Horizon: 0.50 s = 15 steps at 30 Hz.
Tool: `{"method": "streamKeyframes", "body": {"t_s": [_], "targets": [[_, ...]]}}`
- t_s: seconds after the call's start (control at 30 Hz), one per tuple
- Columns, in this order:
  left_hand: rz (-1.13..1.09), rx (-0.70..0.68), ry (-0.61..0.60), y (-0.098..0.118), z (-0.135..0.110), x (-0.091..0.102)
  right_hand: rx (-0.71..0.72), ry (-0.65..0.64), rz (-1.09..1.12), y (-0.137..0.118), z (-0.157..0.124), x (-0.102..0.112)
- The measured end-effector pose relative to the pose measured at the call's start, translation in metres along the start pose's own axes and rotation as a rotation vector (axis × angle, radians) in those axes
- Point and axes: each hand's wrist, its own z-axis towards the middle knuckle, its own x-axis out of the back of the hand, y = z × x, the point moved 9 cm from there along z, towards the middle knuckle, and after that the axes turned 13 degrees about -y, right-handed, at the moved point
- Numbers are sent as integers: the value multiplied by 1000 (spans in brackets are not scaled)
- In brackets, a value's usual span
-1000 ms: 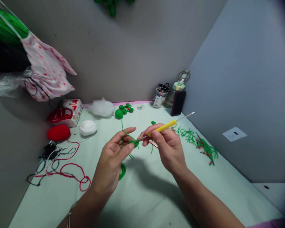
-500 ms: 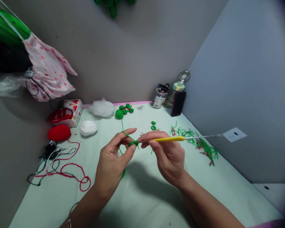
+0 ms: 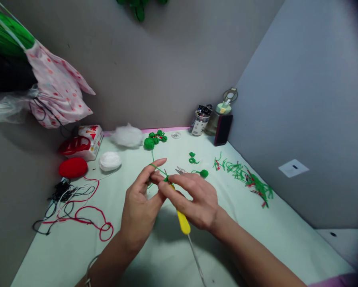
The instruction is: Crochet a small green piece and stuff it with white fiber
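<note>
My left hand (image 3: 141, 203) pinches a small piece of green crochet work (image 3: 166, 179), with green yarn (image 3: 159, 169) drawn over its raised index finger. That strand runs back to a green yarn ball (image 3: 149, 144). In my right hand (image 3: 198, 199) is a crochet hook (image 3: 183, 222) with a yellow handle; its tip is at the crochet work and its thin metal end slants down toward me. Fingertips of both hands meet at the work and partly hide it. Just beyond my right hand lie scissors (image 3: 180, 170), mostly covered, and a small green ball (image 3: 204, 173).
At left sit a red yarn ball (image 3: 73, 167), a white yarn ball (image 3: 110, 161) and tangled red yarn (image 3: 102, 217). White stuffing (image 3: 127, 136) is at the back. Green yarn scraps (image 3: 253, 181) lie right, below a phone (image 3: 223, 130) and a pen jar (image 3: 200, 121).
The hook has swung from pointing right to pointing down toward me. My right hand has turned and moved slightly left and lower, uncovering the scissors and small green ball.
</note>
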Motion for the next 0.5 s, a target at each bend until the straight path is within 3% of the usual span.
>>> {"method": "streamKeyframes", "body": {"t_s": [0.1,0.2,0.3,0.37,0.5], "targets": [[-387,181,-174,-15,3,-16,-49,50,33,3,-1,6],[-556,285,-187,-15,1,-20,-240,134,412,27,-6,11],[-532,217,-104,-7,2,-12,-434,245,866,54,-14,2],[-468,168,-109,-5,1,-13,-506,250,1037,62,-15,-9],[-340,114,-130,-8,-1,-17,-464,178,965,55,-9,-13]]}}
